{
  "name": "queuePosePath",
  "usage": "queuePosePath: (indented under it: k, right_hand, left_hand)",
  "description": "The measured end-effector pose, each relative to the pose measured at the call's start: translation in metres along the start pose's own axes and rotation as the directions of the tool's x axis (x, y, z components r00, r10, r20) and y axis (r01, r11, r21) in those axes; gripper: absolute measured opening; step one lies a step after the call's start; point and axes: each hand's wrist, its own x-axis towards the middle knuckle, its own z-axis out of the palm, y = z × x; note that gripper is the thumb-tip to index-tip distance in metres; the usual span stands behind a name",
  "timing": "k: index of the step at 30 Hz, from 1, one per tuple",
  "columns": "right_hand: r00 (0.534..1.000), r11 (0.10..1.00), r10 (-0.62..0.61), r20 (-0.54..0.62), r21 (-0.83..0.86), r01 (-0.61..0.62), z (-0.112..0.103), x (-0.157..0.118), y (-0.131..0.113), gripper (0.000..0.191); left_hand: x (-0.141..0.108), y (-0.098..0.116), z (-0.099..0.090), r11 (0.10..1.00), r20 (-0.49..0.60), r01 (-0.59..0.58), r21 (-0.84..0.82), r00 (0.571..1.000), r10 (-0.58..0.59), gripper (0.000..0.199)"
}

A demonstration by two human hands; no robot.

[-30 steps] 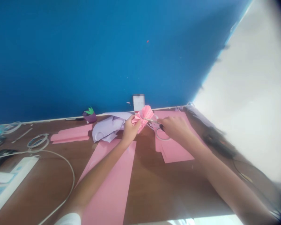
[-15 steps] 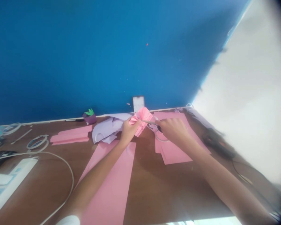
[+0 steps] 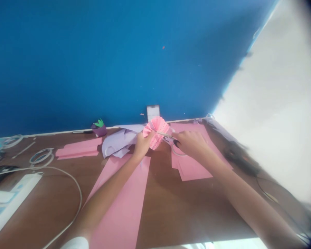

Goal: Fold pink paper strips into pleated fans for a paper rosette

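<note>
Pinched in my left hand [image 3: 143, 145] is a pleated pink paper fan [image 3: 159, 124], spread in a nearly round shape above the table. My right hand [image 3: 190, 141] is closed on the dark handle of a pair of scissors [image 3: 166, 134]. The blades point left and lie against the middle of the fan, close to my left fingertips. Whether the blades are apart is too small to tell. Flat pink paper [image 3: 121, 207] lies under my left forearm, and more pink sheets [image 3: 197, 169] lie below my right hand.
Crumpled lilac paper [image 3: 119, 140], folded pink paper [image 3: 79, 148] and a purple pot [image 3: 100, 130] are at the back left. A power strip [image 3: 15, 197], tape rolls [image 3: 41, 157] and a cable [image 3: 77, 186] are left. A dark tool [image 3: 242, 162] lies right; a phone [image 3: 153, 112] leans on the wall.
The pink fan has opened out into a rounder shape and turned a little. My hands have shifted only slightly and keep their holds.
</note>
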Motion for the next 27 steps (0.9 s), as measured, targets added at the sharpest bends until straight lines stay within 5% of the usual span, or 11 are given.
queuePosePath:
  k: [11,27]
  right_hand:
    - [1.000,1.000,0.016,0.019,-0.001,-0.016,-0.002,-0.001,0.001,0.021]
    - [1.000,1.000,0.000,0.018,-0.008,0.001,-0.002,-0.001,-0.001,0.025]
  left_hand:
    - [-0.009,0.018,0.000,0.980,0.070,-0.113,0.165,0.992,0.102,0.032]
    - [-0.001,0.009,-0.001,0.996,0.038,0.017,0.083,0.999,-0.021,0.042]
